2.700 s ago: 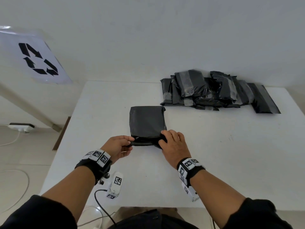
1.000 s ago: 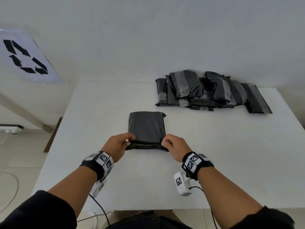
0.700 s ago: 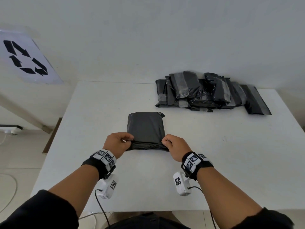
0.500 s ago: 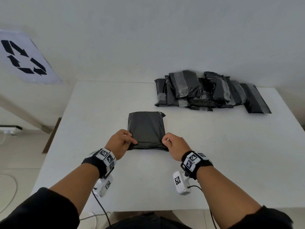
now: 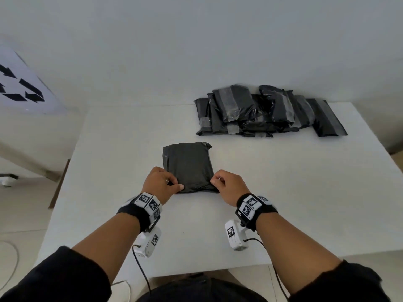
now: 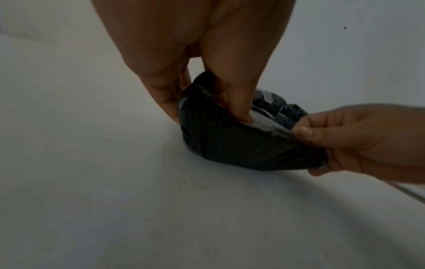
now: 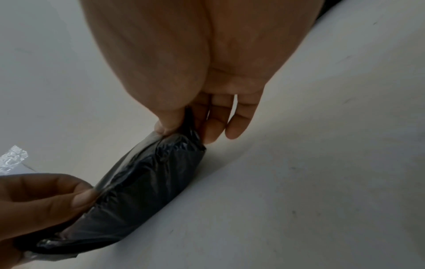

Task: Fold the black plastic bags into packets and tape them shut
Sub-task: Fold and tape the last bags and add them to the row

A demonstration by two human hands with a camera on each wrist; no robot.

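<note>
Folded black bag [image 5: 188, 166] flat on the white table [image 5: 283, 192], near the middle, a little left of centre, long axis running near to far. Gripped at the near edge only: far end free and resting on the tabletop.

Left hand [image 5: 160, 184] at the near-left corner, pinching it, thumb pressed down on top of the plastic, fingers curled at the left side. In the left wrist view, thumb [image 6: 239, 109] on the upper face of the fold, fingers [image 6: 168, 102] down beside it, tips at the tabletop.

Right hand [image 5: 229, 186] at the near-right corner, pinching too: thumb [image 7: 165, 125] on top, first fingers [image 7: 211, 131] curled behind the corner, little finger hanging free of the plastic. Packet thus stretched between the two grips, its bulk lying beyond the fingertips, away from the body.

Near edge rounded and bulging in the wrist views, glossy along the upper crease; a clear, shiny strip along that crease, whether tape or sheen cannot tell.

Pile of taped packets [image 5: 261, 112] at the far right of the table, against the wall, well apart from both hands. Recycling sign [image 5: 21, 90] on the wall, far left.
</note>
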